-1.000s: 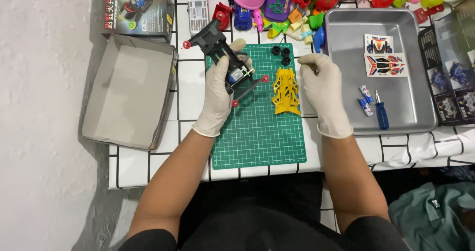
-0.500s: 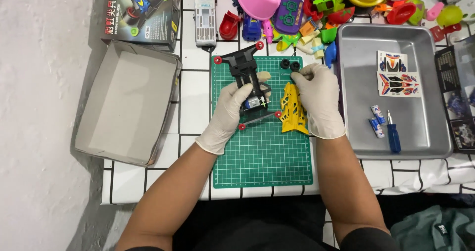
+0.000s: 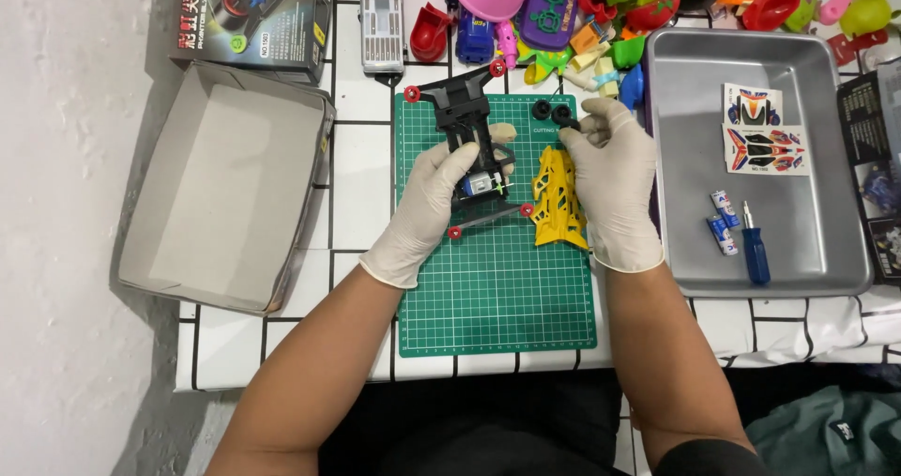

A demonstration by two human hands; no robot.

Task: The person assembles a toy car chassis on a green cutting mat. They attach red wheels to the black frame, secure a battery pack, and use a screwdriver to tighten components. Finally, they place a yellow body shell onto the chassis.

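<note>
While I look down from the head camera, my left hand (image 3: pixel 427 204) is wrapped around a black toy car frame (image 3: pixel 469 129) and holds it over the top part of the green mat (image 3: pixel 497 298). The frame has small red rollers at its corners, and a little motor sits in its middle, right by my thumb. My right hand (image 3: pixel 610 180) is up near the top edge of the mat. Its fingertips (image 3: pixel 589 119) are pinched close together at two small black wheels (image 3: pixel 554 113) that lie there. They touch the nearer wheel, but I cannot tell if it is lifted or just touched. Both hands wear white gloves. A yellow car shell (image 3: pixel 558 199) lies flat on the mat between my hands, just beside my right palm. To the right of the mat is a gray metal tray (image 3: pixel 826 251). In it are two sticker sheets (image 3: pixel 762 129), two small batteries (image 3: pixel 721 222) and a blue screwdriver (image 3: pixel 754 246). To the left, well apart from the mat, is an open brown box (image 3: pixel 225 185), and the printed kit lid (image 3: pixel 253 16) lies above it. A heap of bright toys (image 3: pixel 563 16) runs along the top of the white tiled table (image 3: pixel 357 185).
</note>
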